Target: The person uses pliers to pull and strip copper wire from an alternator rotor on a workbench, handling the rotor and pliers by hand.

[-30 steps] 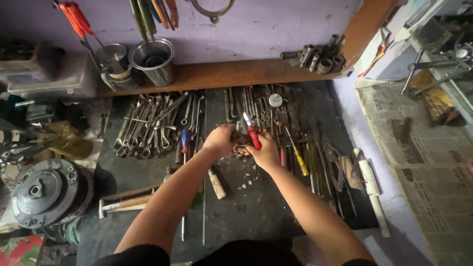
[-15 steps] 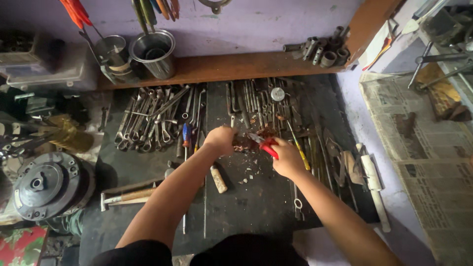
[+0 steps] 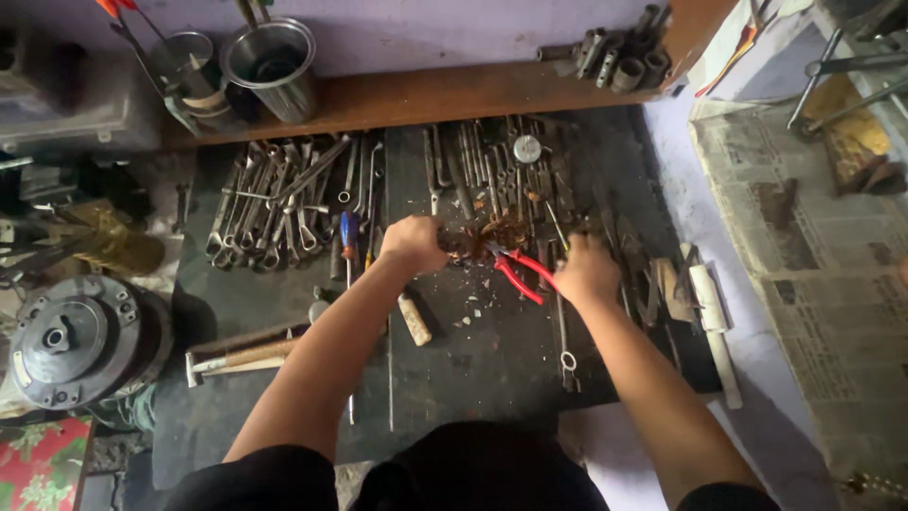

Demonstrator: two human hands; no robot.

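While hands (image 3: 501,260) grip, brown clump (image 3: 492,237) unclear

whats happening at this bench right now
A person leans over a dark work mat covered in hand tools. The left hand grips a brown, rusty-looking clump, and the right hand holds red-handled pliers with the nose at that clump. Small crumbs lie on the mat below. A row of spanners lies to the left, a steel cup stands on the wooden shelf, and newspaper covers the surface to the right.
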